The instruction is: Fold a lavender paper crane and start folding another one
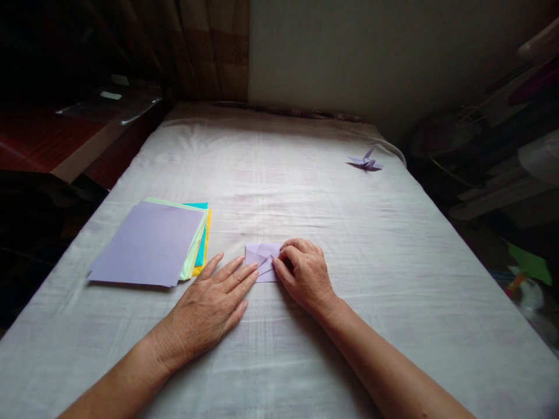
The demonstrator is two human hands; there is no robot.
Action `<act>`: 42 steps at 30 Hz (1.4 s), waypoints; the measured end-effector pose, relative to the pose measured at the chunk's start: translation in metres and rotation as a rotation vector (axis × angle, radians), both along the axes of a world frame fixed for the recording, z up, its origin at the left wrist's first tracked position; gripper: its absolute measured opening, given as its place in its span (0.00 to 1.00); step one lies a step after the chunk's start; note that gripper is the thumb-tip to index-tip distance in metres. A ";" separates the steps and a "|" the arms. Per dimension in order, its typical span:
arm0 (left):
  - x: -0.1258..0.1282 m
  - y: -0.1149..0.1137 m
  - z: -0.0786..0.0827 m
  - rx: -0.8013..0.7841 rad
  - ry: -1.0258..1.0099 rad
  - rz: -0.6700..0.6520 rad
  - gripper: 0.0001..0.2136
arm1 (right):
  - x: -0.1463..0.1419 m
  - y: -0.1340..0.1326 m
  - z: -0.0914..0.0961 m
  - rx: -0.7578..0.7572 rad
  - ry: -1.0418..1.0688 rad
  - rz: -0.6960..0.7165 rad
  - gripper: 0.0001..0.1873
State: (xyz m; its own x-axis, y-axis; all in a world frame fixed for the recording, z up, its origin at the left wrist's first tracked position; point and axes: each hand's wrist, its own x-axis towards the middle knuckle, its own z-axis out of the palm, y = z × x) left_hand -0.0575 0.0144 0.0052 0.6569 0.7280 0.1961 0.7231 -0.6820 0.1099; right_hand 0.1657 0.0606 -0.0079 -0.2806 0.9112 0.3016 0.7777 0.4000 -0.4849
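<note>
Head view: the folded lilac paper (261,261) lies on the white tablecloth (332,233). Your right hand (303,273), fingers curled, pinches its 3 o'clock edge. Your left hand (213,302), flat with fingers straight, touches its 8 o'clock corner.

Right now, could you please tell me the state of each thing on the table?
folded lilac paper, partly folded, lying flat.
paper stack, fanned, lilac sheet on top, untouched.
paper crane, finished, far right, apart.
left hand, flat, fingertips on the paper's edge.
right hand, curled, fingertips gripping a flap.
</note>
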 end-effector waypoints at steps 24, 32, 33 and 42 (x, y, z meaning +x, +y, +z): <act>0.001 -0.001 -0.001 0.018 -0.020 0.008 0.20 | 0.012 0.004 -0.004 -0.015 -0.030 -0.078 0.08; 0.002 -0.001 -0.006 0.059 0.004 0.021 0.20 | 0.006 -0.006 0.001 0.105 -0.179 0.245 0.20; 0.002 -0.002 -0.006 0.067 0.006 0.021 0.20 | 0.004 -0.007 0.002 0.078 -0.229 0.329 0.23; -0.003 -0.003 -0.005 0.051 -0.002 0.019 0.21 | 0.012 -0.003 0.007 -0.153 -0.420 0.444 0.32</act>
